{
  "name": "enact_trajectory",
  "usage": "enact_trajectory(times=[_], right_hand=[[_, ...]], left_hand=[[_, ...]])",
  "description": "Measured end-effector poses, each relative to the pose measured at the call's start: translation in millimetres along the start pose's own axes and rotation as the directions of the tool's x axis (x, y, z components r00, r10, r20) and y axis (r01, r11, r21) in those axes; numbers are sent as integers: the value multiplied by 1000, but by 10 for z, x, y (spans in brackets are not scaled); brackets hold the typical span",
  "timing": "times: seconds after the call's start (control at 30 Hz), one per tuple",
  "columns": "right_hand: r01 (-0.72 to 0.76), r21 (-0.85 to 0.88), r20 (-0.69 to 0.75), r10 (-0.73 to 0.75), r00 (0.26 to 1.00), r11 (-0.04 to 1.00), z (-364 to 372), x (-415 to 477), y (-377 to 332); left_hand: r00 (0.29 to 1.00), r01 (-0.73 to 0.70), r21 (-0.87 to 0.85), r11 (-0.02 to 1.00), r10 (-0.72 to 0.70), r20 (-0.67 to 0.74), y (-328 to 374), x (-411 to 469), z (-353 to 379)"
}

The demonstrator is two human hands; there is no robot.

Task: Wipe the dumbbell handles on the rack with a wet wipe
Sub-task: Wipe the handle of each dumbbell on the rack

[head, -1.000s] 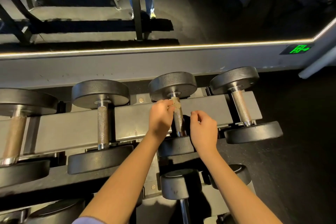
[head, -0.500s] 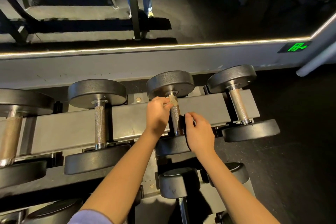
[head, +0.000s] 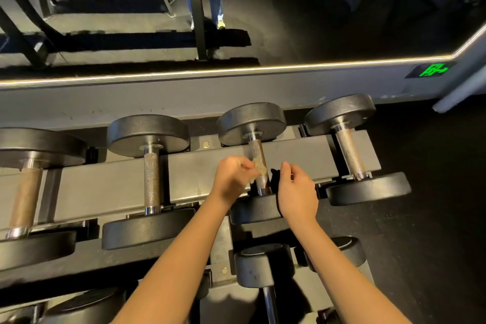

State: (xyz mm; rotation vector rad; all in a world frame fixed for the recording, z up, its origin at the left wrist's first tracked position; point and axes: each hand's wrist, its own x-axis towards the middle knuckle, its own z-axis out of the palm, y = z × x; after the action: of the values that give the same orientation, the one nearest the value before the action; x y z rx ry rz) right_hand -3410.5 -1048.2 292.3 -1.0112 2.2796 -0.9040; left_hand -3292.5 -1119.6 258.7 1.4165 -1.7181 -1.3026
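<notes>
Several black dumbbells lie across the grey rack (head: 205,166). My left hand (head: 231,179) pinches a crumpled, soiled wet wipe (head: 259,169) against the lower part of the knurled handle (head: 259,158) of the third dumbbell. My right hand (head: 297,192) hovers just right of that handle, fingers loosely curled, holding nothing. It partly hides the dumbbell's near head (head: 255,209). The far head (head: 251,122) is in full sight.
Neighbouring dumbbells sit left (head: 151,181) and right (head: 351,152) of the one being wiped. A lower tier holds more dumbbells (head: 263,265). A mirror behind the rack (head: 236,21) reflects another rack and a person's legs. Dark floor (head: 434,218) lies to the right.
My left hand slid the wipe down the handle from near the far head toward the near end. My right hand drew slightly back from the handle.
</notes>
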Motion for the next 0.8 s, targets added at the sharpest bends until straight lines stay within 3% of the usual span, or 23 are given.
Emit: enact_trajectory(times=[0.1,0.27,0.33,0.47,0.53,0.67,0.8], right_hand=[[-6,-12,-9,6,1000,1000,7,16,2],[6,6,-29,-6,1000,1000,-1,-15,-3],[13,14,-40,-12,999,1000,-2,-21,-7],[24,-3,-54,-24,998,1000,-3,-32,-12],[32,-5,-51,-32,998,999,5,-43,-12],[21,17,-33,-20,999,1000,-7,-29,-24],[48,-29,82,-46,996,998,-62,-16,-37]], left_hand=[[991,-61,115,991,46,128,-15,-76,-37],[996,84,-14,996,-84,-28,103,-42,-33],[990,136,-8,991,-136,-27,94,-23,-19],[975,116,165,979,-145,171,60,-99,-23],[969,107,209,972,-149,198,63,-105,-35],[983,144,162,976,-160,85,124,-76,-41],[995,92,128,987,-96,24,146,-178,-8]])
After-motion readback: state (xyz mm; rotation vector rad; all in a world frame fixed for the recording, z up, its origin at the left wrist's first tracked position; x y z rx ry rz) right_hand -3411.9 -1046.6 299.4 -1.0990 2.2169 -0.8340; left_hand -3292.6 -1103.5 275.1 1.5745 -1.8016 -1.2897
